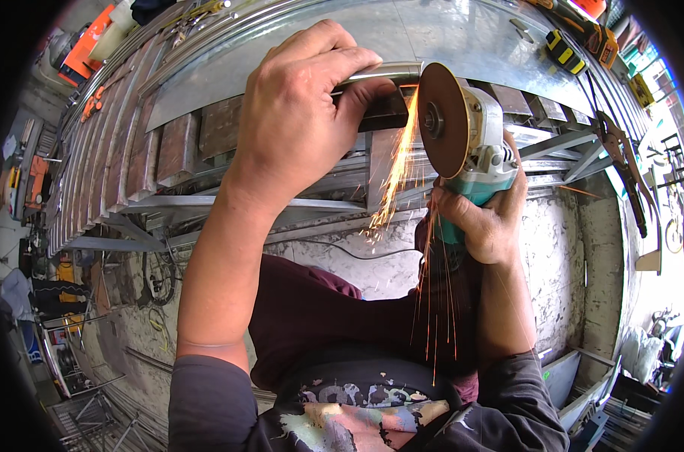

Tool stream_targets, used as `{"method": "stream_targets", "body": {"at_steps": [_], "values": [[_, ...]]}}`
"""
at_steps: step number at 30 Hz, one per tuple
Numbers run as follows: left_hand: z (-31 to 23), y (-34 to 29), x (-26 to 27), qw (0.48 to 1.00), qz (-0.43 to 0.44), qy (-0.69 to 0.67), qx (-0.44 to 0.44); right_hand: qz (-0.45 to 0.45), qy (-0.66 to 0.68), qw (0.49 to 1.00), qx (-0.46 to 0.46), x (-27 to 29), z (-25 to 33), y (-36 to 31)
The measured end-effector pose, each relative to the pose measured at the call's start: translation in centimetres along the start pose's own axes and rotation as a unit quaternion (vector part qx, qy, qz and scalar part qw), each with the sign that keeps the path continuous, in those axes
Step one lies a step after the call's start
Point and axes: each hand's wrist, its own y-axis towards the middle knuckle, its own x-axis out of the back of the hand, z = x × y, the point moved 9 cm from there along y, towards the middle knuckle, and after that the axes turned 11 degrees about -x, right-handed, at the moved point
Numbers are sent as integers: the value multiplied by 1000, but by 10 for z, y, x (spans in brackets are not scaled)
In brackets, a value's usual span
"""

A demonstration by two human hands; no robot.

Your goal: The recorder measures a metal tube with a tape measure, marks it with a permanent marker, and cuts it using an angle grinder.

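My left hand (300,105) is closed round a shiny metal tube (387,71), pressing it down at the bench's near edge. In my right hand (487,218) is a teal and silver angle grinder (483,143), its body upright and gripped from below. The grinder's brown disc (445,119) touches the tube's right end. Orange sparks (396,173) stream down from that contact toward my legs, and a thinner spray falls beside my right hand. My left fingers partly hide the tube's left part.
A grey metal sheet (474,41) lies across the slatted steel bench (138,162). Locking pliers (621,154) hang at its right edge. A yellow and black tape measure (566,51) sits on the sheet's far right. An orange clamp (93,103) is on the left slats. A dark cable (342,247) runs below.
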Motion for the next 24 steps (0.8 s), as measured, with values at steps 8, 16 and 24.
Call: {"method": "stream_targets", "body": {"at_steps": [8,16,24], "values": [[3,0,1,1000,6,-19,15,-1,0,1000,1,0,4,1],[-1,-6,-1,997,20,78,0,-1,-42,999,-2,10,4,-6],[1,-4,-3,997,13,70,7,5,-13,1000,10,0,1,-3]]}}
